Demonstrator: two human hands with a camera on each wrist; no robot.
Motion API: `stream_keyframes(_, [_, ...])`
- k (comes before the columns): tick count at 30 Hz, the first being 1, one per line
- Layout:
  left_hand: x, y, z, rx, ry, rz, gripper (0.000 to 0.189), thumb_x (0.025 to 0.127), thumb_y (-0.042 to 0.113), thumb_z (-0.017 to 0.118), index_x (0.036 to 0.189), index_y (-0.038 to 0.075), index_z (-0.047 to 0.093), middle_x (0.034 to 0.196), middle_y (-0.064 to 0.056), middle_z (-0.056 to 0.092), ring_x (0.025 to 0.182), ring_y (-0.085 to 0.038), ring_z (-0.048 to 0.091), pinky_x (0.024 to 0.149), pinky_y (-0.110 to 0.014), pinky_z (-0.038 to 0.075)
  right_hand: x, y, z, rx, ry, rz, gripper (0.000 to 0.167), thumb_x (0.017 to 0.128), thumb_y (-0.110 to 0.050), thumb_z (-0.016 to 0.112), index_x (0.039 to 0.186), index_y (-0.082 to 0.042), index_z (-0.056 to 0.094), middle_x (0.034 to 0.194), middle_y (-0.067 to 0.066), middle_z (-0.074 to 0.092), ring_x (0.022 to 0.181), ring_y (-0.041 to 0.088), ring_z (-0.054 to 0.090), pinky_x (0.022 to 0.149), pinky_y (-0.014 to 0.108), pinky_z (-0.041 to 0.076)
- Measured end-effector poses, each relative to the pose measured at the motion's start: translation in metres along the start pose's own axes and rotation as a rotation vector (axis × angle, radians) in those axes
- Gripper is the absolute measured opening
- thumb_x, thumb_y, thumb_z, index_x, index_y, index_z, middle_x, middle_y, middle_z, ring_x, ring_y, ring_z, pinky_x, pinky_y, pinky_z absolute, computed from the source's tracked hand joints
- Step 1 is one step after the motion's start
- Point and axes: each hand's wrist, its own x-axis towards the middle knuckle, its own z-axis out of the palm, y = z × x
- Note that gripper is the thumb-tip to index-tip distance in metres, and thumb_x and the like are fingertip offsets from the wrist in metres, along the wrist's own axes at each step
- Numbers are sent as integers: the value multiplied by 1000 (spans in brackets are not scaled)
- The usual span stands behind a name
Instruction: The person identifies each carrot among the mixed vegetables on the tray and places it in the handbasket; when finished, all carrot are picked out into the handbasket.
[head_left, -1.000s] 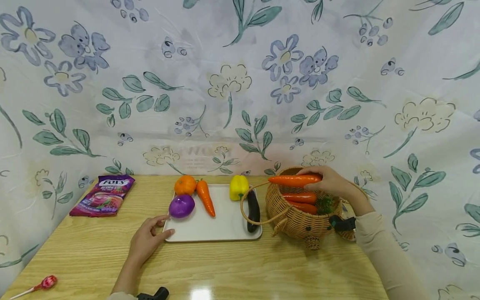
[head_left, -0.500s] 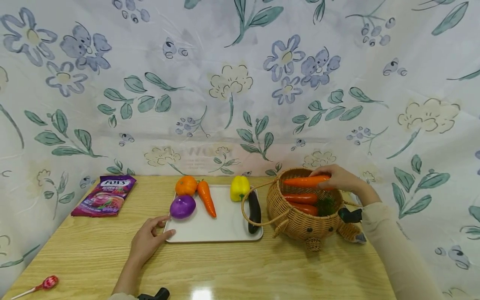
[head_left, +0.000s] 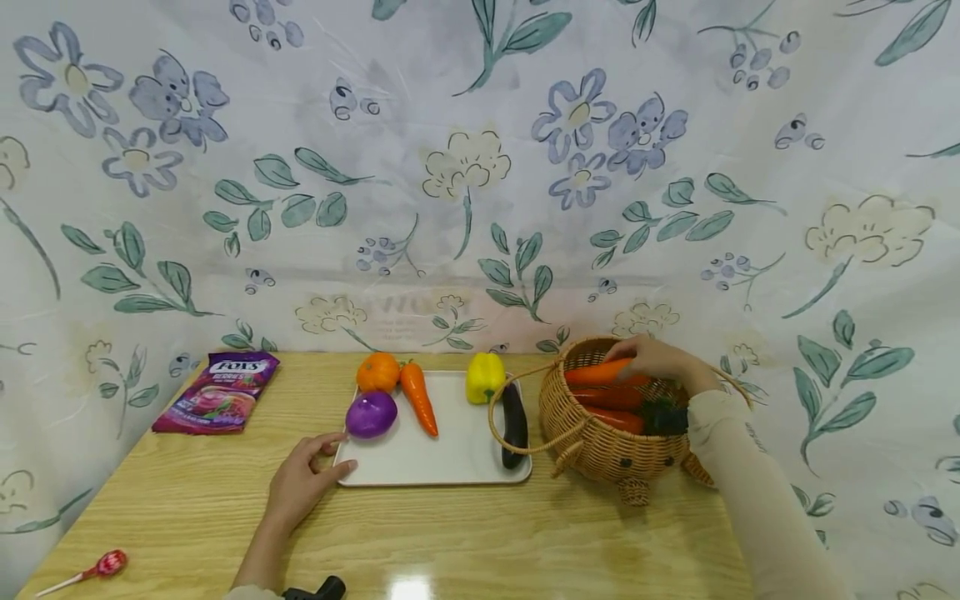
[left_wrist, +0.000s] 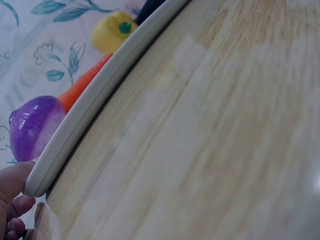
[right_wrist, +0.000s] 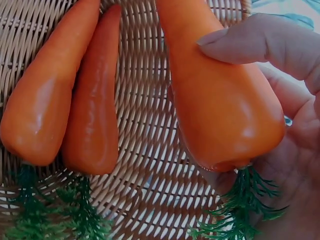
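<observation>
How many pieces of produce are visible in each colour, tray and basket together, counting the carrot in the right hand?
Orange: 5 (round piece, tapered piece with a green top, held carrot, two unheld carrots)
Purple: 1 (round purple vegetable)
Yellow: 1 (pepper)
Near-black: 1 (eggplant)
Total: 8 visible

One tray is provided. On the tray, one carrot, one yellow bell pepper, one eggplant and one purple vegetable are counted; one round orange item is located at its rear left corner. Right of the tray, one wicker basket is placed, within which three larger carrots are counted. Left of the tray, one sweets bag and, nearer the viewer, one lollipop are counted.
</observation>
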Motion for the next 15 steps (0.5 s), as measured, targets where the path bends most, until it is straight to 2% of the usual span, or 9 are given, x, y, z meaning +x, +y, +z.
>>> stream_keyframes(8, [0, -1, 1, -10, -1, -6, 51, 84, 38, 79, 127, 15, 66, 109, -6, 61, 77, -8, 45, 66, -25, 36, 17, 9, 9, 37, -43, 11, 37, 83, -5, 67, 119, 6, 66, 122, 25, 60, 99, 29, 54, 81, 39, 47])
stream_keyframes(11, [1, -2, 2, -9, 0, -6, 51, 83, 38, 79, 127, 16, 66, 108, -5, 61, 77, -8, 46, 67, -25, 36, 22, 13, 12, -9, -42, 8, 37, 82, -6, 68, 116, 6, 67, 118, 25, 63, 96, 29, 56, 82, 40, 48])
stream_keyframes(15, [1, -2, 2, 1, 10, -8, 50, 83, 37, 79, 127, 16, 66, 107, -4, 62, 78, -8, 47, 68, -25, 38, 26, 15, 18, -26, -38, 27, 38, 80, -5, 70, 116, 5, 67, 120, 25, 62, 100, 31, 57, 84, 42, 49])
